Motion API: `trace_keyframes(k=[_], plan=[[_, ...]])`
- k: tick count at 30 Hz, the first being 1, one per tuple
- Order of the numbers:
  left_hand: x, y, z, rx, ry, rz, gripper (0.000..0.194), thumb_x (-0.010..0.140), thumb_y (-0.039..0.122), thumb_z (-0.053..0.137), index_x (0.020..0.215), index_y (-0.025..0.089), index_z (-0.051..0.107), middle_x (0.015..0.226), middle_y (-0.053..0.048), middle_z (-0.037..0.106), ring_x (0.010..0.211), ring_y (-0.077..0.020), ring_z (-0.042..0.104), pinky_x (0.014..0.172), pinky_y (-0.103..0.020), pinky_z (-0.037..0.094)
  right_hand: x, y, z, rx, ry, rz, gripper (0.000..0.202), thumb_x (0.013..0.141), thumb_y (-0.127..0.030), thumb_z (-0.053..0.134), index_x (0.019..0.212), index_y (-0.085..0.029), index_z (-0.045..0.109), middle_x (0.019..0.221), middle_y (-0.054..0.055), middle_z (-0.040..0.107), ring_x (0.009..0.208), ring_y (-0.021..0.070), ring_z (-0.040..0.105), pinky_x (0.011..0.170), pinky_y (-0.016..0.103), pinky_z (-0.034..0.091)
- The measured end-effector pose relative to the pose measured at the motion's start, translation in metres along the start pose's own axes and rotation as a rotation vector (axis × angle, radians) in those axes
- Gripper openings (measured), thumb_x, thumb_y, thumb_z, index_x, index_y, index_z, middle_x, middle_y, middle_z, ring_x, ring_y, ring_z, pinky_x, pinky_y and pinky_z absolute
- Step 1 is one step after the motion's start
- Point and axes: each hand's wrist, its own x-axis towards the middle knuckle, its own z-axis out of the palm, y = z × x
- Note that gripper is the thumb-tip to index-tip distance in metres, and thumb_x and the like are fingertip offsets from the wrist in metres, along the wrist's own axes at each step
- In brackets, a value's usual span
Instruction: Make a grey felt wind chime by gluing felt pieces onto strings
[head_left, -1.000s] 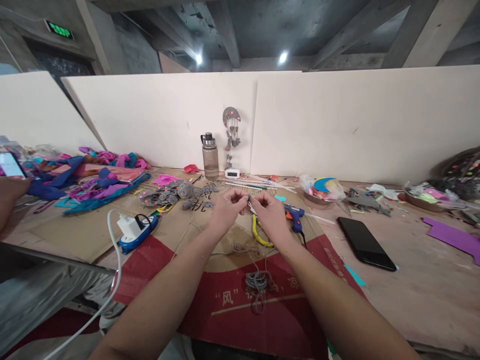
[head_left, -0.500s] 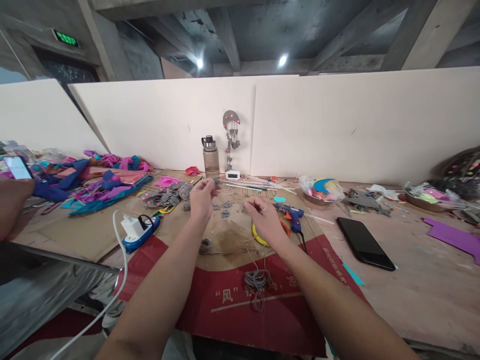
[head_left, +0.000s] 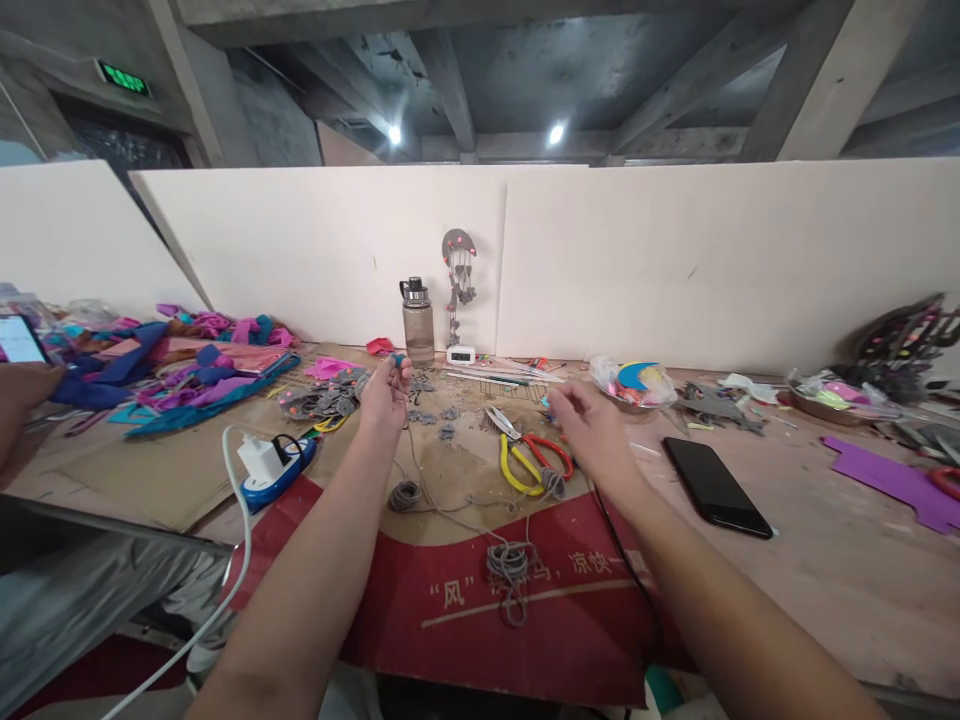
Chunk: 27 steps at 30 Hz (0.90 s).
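Observation:
My left hand [head_left: 386, 397] is raised over the table, its fingertips pinched on a small teal-blue piece [head_left: 398, 361]. A grey cord [head_left: 415, 455] runs down from beside this hand to the loose cord on the cardboard. My right hand [head_left: 596, 435] is where the blue glue gun lay, and hides it; a black cable [head_left: 616, 535] comes out below. Its fingers look bent, but their grip is out of sight. Pliers with one yellow and one red handle [head_left: 523, 468] lie left of it. Coils of grey cord [head_left: 508, 565] rest in front.
Small grey pieces [head_left: 448, 425] lie between my hands. Behind are a water bottle [head_left: 418, 325], a small clock [head_left: 460, 355] and a hanging moon ornament [head_left: 459, 245]. A black phone [head_left: 716, 485] lies right, a blue power strip [head_left: 281, 472] left. Another person's hand [head_left: 26, 400] holds a phone.
My right hand has moved right, off the pliers and over the glue gun, uncovering the pliers and more cord. My left hand stays raised, slightly further left, still pinching the teal-blue piece.

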Motion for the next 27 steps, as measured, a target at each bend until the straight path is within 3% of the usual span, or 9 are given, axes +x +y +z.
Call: trace_keyframes(k=[2, 4, 8, 11, 15, 17, 19, 22, 27], plan=[[-0.006, -0.003, 0.003, 0.017, -0.039, -0.007, 0.009, 0.081, 0.013, 0.061, 0.072, 0.012, 0.06, 0.067, -0.002, 0.066, 0.057, -0.0045, 0.062, 0.057, -0.011, 0.05, 0.008, 0.029, -0.011, -0.192, -0.018, 0.159, 0.019, 0.084, -0.033, 0.05, 0.072, -0.02, 0.055, 0.072, 0.005, 0.062, 0.068, 0.018, 0.057, 0.066, 0.031, 0.04], [-0.012, -0.004, 0.006, 0.04, -0.082, 0.0, 0.007, 0.08, 0.014, 0.061, 0.073, 0.012, 0.061, 0.068, -0.003, 0.067, 0.058, -0.0055, 0.062, 0.056, -0.012, 0.05, 0.01, 0.06, -0.011, -0.336, -0.077, 0.299, 0.027, 0.076, -0.038, 0.06, 0.058, -0.022, 0.049, 0.059, 0.005, 0.058, 0.063, 0.0209, 0.056, 0.062, 0.033, 0.039], [-0.026, -0.01, 0.012, 0.11, -0.213, 0.002, 0.007, 0.076, 0.016, 0.066, 0.074, 0.011, 0.061, 0.07, -0.004, 0.068, 0.062, -0.0074, 0.064, 0.056, -0.014, 0.05, 0.002, 0.104, 0.005, -0.254, -0.152, 0.359, 0.024, 0.061, -0.03, 0.068, 0.051, -0.024, 0.047, 0.051, 0.001, 0.053, 0.06, 0.0208, 0.055, 0.062, 0.033, 0.04], [-0.035, -0.015, 0.015, 0.153, -0.268, -0.032, 0.013, 0.074, 0.02, 0.071, 0.076, 0.012, 0.061, 0.072, -0.004, 0.068, 0.064, -0.0081, 0.065, 0.059, -0.016, 0.051, 0.004, 0.112, 0.009, -0.217, -0.135, 0.407, 0.023, 0.056, -0.02, 0.066, 0.047, -0.024, 0.045, 0.048, 0.001, 0.05, 0.059, 0.0223, 0.056, 0.061, 0.036, 0.041], [-0.043, -0.02, 0.019, 0.172, -0.268, -0.11, 0.017, 0.071, 0.022, 0.074, 0.077, 0.013, 0.061, 0.073, -0.002, 0.068, 0.067, -0.0093, 0.066, 0.058, -0.017, 0.049, 0.019, 0.099, 0.0, -0.142, -0.024, 0.461, 0.016, 0.062, -0.024, 0.063, 0.057, -0.024, 0.048, 0.047, 0.002, 0.05, 0.056, 0.0227, 0.057, 0.054, 0.035, 0.043], [-0.045, -0.02, 0.019, 0.19, -0.257, -0.145, 0.019, 0.069, 0.023, 0.075, 0.078, 0.013, 0.061, 0.074, -0.002, 0.068, 0.066, -0.0098, 0.066, 0.052, -0.016, 0.047, 0.025, 0.084, 0.0, -0.035, 0.066, 0.463, 0.01, 0.068, -0.028, 0.058, 0.072, -0.022, 0.051, 0.06, 0.003, 0.057, 0.061, 0.0211, 0.059, 0.052, 0.033, 0.047], [-0.046, -0.021, 0.019, 0.206, -0.24, -0.163, 0.022, 0.067, 0.025, 0.076, 0.079, 0.014, 0.062, 0.075, -0.001, 0.067, 0.064, -0.0093, 0.065, 0.049, -0.016, 0.044, 0.026, 0.061, 0.007, 0.197, 0.148, 0.398, 0.02, 0.071, -0.028, 0.053, 0.09, -0.021, 0.05, 0.086, 0.005, 0.063, 0.071, 0.0189, 0.062, 0.054, 0.031, 0.052], [-0.045, -0.023, 0.018, 0.216, -0.209, -0.172, 0.021, 0.066, 0.026, 0.075, 0.078, 0.014, 0.062, 0.072, 0.0, 0.066, 0.062, -0.008, 0.063, 0.048, -0.016, 0.042, 0.019, 0.02, 0.024, 0.489, 0.041, 0.305, 0.027, 0.073, -0.028, 0.056, 0.096, -0.024, 0.044, 0.097, 0.005, 0.062, 0.07, 0.0175, 0.064, 0.057, 0.033, 0.056], [-0.045, -0.029, 0.017, 0.211, -0.209, -0.182, 0.016, 0.068, 0.022, 0.074, 0.075, 0.013, 0.063, 0.068, 0.0, 0.065, 0.062, -0.0075, 0.062, 0.052, -0.016, 0.045, -0.004, -0.02, 0.044, 0.563, -0.078, 0.205, 0.031, 0.08, -0.033, 0.053, 0.104, -0.026, 0.036, 0.1, 0.005, 0.063, 0.065, 0.0168, 0.062, 0.06, 0.035, 0.056]])
